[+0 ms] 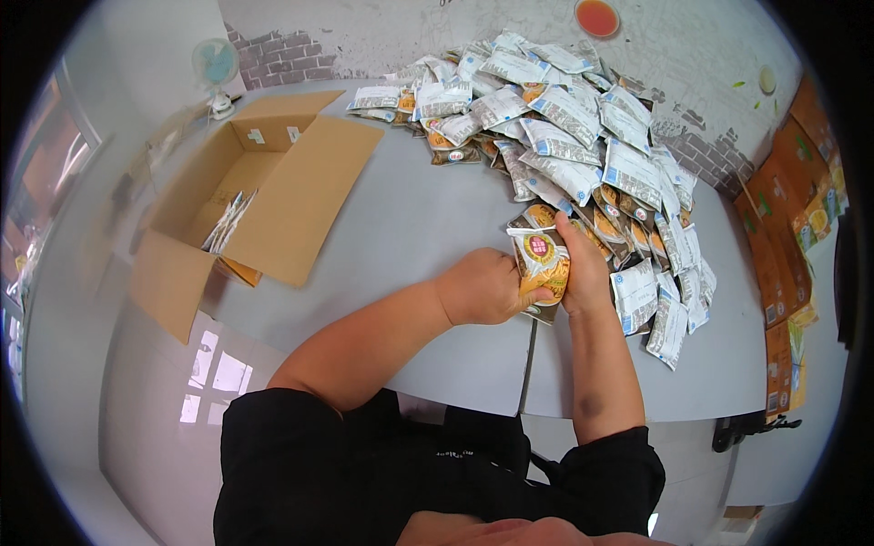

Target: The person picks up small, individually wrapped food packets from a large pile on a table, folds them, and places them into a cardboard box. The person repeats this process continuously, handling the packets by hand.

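Both hands meet around a small stack of printed packets (541, 261), orange and brown on the face turned up. My left hand (483, 285) is closed around their left side, its thumb across the lower front. Along the right side lies my right hand (584, 263), thumb up near the top edge. How many packets are held I cannot tell. Just beyond the hands spreads a big heap of similar packets (561, 112), many with the white and grey backs up. To the left, an open cardboard box (311, 198) holds several packets (231, 222) standing on edge.
The grey table (403, 205) has a seam running under my forearms. Orange-brown cartons (775, 239) are stacked at the right. A small fan (216, 67) stands at the far left, near the wall (382, 34). A black chair part (741, 431) shows below the table's right edge.
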The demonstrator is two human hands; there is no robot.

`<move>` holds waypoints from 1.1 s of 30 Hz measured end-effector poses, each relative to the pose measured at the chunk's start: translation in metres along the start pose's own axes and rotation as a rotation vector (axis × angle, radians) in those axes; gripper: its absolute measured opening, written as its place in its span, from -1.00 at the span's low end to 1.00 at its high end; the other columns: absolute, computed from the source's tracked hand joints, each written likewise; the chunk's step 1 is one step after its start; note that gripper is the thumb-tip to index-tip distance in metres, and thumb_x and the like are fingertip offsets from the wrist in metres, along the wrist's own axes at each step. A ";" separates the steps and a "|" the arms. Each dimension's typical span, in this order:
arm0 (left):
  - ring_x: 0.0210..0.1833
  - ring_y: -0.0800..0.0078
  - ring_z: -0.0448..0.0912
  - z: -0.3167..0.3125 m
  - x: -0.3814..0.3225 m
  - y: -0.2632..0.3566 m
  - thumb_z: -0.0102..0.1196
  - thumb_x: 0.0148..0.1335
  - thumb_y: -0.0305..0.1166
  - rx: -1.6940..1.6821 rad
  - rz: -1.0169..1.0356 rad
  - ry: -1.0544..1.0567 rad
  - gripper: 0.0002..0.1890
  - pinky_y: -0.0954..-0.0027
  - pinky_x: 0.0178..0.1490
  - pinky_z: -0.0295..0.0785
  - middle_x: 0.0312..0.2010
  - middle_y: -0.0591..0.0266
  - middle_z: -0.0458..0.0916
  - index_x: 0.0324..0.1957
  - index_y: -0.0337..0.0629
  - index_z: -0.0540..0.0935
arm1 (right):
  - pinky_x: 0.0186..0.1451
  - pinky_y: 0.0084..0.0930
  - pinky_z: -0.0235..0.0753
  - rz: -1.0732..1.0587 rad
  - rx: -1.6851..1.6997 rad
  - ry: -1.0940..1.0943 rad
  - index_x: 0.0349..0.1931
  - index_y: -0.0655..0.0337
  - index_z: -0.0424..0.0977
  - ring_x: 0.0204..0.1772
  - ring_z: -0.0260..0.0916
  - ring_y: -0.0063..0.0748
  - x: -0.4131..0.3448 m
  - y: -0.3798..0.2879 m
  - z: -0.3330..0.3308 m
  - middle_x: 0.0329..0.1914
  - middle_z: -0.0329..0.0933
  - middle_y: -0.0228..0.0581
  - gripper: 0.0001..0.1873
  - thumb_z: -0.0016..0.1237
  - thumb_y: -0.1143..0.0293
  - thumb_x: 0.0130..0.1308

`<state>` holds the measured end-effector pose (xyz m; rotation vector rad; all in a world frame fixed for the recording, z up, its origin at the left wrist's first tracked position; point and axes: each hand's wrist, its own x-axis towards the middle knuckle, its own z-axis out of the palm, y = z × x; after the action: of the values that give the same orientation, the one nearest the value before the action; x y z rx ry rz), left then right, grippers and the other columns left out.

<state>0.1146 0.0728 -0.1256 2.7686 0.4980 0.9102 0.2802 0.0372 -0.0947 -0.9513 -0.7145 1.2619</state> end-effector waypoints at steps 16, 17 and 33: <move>-0.41 0.02 0.51 -0.017 0.000 -0.035 -0.03 0.33 -0.07 -0.335 -0.124 0.404 -0.61 0.19 -0.32 0.42 -0.44 0.02 0.54 -0.29 -0.27 0.55 | -0.52 -0.63 0.39 0.054 -0.464 -0.183 -0.08 0.19 0.48 -0.50 0.36 -0.61 -0.017 0.019 0.021 -0.43 0.47 -0.42 -0.62 -0.04 0.06 0.35; -0.43 0.07 0.50 -0.013 -0.001 -0.036 -0.01 0.32 -0.07 -0.396 -0.216 0.395 -0.60 0.22 -0.34 0.40 -0.46 0.04 0.52 -0.32 -0.28 0.54 | -0.51 -0.62 0.38 0.052 -0.508 -0.142 -0.08 0.19 0.51 -0.50 0.35 -0.61 -0.018 0.017 0.023 -0.44 0.47 -0.44 -0.63 -0.01 0.08 0.33; -0.19 0.44 0.52 -0.023 0.016 -0.019 0.03 0.29 0.10 -1.386 -0.772 0.343 -0.33 0.37 -0.08 0.47 -0.18 0.07 0.54 0.02 -0.46 0.42 | -0.11 -0.39 0.49 -0.479 -0.960 -0.298 -0.16 0.35 0.56 -0.21 0.57 -0.33 -0.030 0.039 0.028 -0.27 0.63 -0.13 -0.71 0.00 0.26 0.33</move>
<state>0.1079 0.0982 -0.1046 1.0597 0.5776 0.9409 0.2325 0.0149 -0.1146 -1.2415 -1.7535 0.5954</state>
